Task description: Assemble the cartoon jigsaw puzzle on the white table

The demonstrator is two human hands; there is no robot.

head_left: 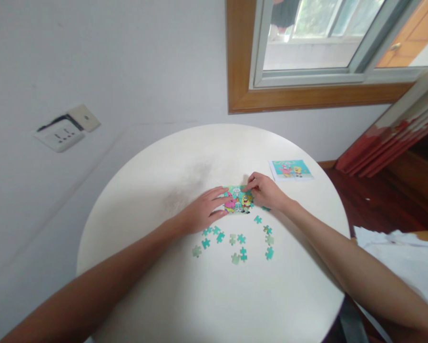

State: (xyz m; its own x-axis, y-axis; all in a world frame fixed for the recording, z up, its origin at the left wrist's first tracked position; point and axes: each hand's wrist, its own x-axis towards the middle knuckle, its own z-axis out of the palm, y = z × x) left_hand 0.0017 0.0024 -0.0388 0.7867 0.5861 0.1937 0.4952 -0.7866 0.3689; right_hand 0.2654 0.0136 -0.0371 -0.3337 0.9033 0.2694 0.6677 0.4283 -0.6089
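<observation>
Jigsaw puzzle (238, 206), joined into a small rectangular panel, lies near the centre of the frame on my round white bench (207, 305). It shows a pink figure at left, a yellow one at right and a pale head above them, on a turquoise ground. My left hand (207, 208) comes in from the lower left, laid low with its fingers spread and loosely open; the fingertips reach over the panel's left edge, and I see nothing gripped in it. My right hand (261, 189) comes from the lower right and bends over the panel's upper right corner, fingers curled and the index finger pointing down onto it. Whether I have a piece pinched there I cannot tell, since my own fingers hide the spot.

Below the panel, in the lower centre of the frame, loose pieces (241, 238) lie scattered, turquoise and pale green: one group beneath my left hand, another in the middle, and a rough column to the right. Another turquoise bit shows just beneath my right wrist.

Towards the upper right of the bench, apart from my hands, lies a picture card (292, 170) with pink and yellow figures on turquoise. White papers (396, 262) are heaped at the lower right of the frame.
</observation>
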